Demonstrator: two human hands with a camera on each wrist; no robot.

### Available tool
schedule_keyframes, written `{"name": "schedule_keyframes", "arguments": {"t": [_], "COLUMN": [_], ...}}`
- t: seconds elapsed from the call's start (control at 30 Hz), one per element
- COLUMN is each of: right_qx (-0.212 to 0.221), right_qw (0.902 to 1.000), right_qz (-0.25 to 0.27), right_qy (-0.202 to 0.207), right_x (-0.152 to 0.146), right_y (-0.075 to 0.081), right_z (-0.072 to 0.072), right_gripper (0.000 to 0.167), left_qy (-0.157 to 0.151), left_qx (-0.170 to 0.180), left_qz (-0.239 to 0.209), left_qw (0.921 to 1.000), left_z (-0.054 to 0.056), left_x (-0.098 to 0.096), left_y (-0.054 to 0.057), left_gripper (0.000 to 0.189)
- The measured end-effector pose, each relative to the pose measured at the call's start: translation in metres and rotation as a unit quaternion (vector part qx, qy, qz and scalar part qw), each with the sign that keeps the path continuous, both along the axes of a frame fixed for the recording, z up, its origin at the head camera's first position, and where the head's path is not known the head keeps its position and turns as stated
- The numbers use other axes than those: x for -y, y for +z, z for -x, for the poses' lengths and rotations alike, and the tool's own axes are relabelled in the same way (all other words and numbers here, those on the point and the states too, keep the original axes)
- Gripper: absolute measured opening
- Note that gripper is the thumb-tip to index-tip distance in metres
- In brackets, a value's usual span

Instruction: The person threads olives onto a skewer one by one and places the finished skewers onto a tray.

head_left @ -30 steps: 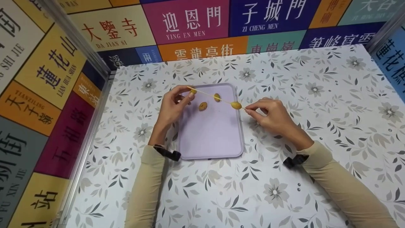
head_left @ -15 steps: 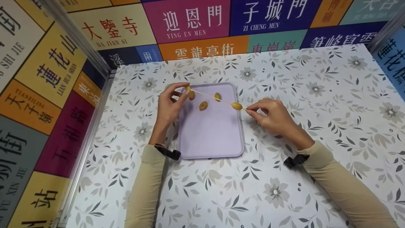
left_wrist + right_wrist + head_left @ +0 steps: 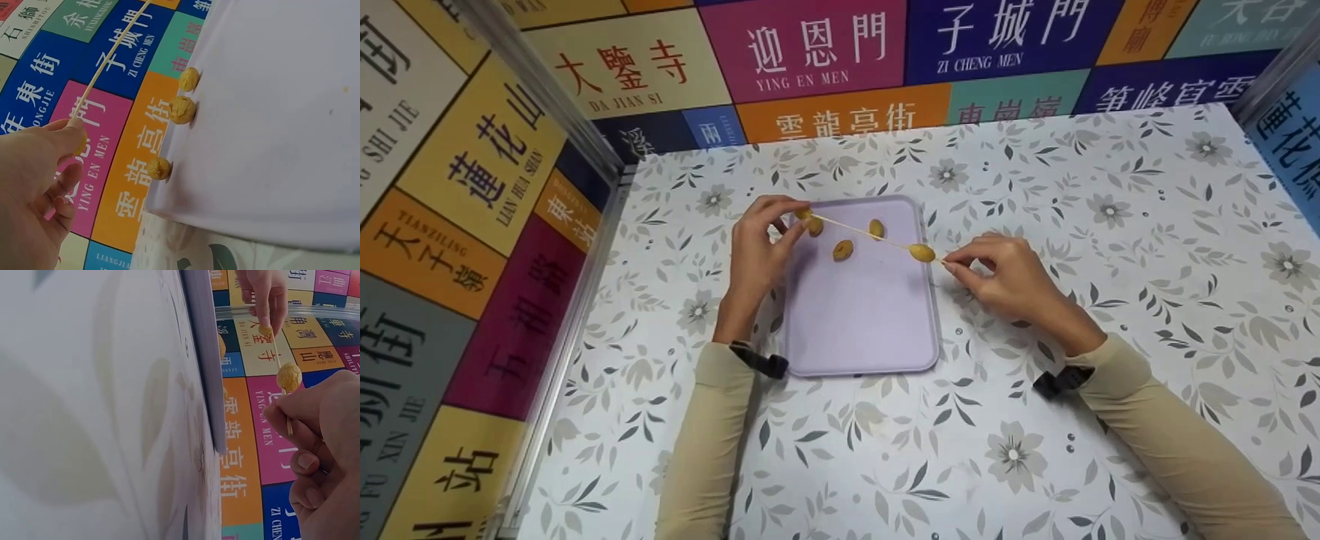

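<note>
A thin wooden skewer (image 3: 855,231) runs between my two hands above the lilac tray (image 3: 859,322). My right hand (image 3: 1009,274) pinches its right end between thumb and forefinger. One wrinkled yellow fruit (image 3: 289,377) is threaded on the skewer just beyond those fingertips. My left hand (image 3: 761,244) pinches another small yellow fruit (image 3: 80,143) at the skewer's other end, mostly covered by the fingers. Whether the tip has entered that fruit cannot be seen. Three more fruits lie apart on the tray, including a brown-marked one (image 3: 842,250) and one farther right (image 3: 877,228).
A white table (image 3: 1012,457) with a grey leaf pattern lies under the tray. Colourful panels with lettering (image 3: 817,45) stand along the back and left edges. Each wrist bears a black strap (image 3: 761,361) with a small device.
My left hand has shifted slightly left with its fruit, bringing a tray fruit beside its fingers into sight. My right hand and the threaded fruit stay almost still.
</note>
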State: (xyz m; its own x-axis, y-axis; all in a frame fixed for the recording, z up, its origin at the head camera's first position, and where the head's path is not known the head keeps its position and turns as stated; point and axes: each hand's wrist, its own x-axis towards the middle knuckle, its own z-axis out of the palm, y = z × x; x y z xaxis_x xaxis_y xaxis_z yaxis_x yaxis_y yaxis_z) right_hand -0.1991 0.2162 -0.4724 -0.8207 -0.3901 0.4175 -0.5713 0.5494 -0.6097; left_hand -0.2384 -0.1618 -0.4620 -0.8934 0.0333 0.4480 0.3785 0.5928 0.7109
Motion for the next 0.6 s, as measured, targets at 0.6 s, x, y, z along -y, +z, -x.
{"name": "schedule_keyframes", "arguments": {"t": [0.6], "right_qx": [0.013], "right_qw": [0.9999], "right_qz": [-0.005], "right_qy": [0.009], "right_x": [-0.003], "right_y": [-0.003], "right_z": [0.002], "right_gripper": [0.011], "left_qy": [-0.015], "left_qx": [-0.071], "left_qz": [0.202], "left_qw": [0.9766], "left_z": [-0.013], "left_x": [-0.013], "left_y": [0.016], "left_gripper": [0.015]}}
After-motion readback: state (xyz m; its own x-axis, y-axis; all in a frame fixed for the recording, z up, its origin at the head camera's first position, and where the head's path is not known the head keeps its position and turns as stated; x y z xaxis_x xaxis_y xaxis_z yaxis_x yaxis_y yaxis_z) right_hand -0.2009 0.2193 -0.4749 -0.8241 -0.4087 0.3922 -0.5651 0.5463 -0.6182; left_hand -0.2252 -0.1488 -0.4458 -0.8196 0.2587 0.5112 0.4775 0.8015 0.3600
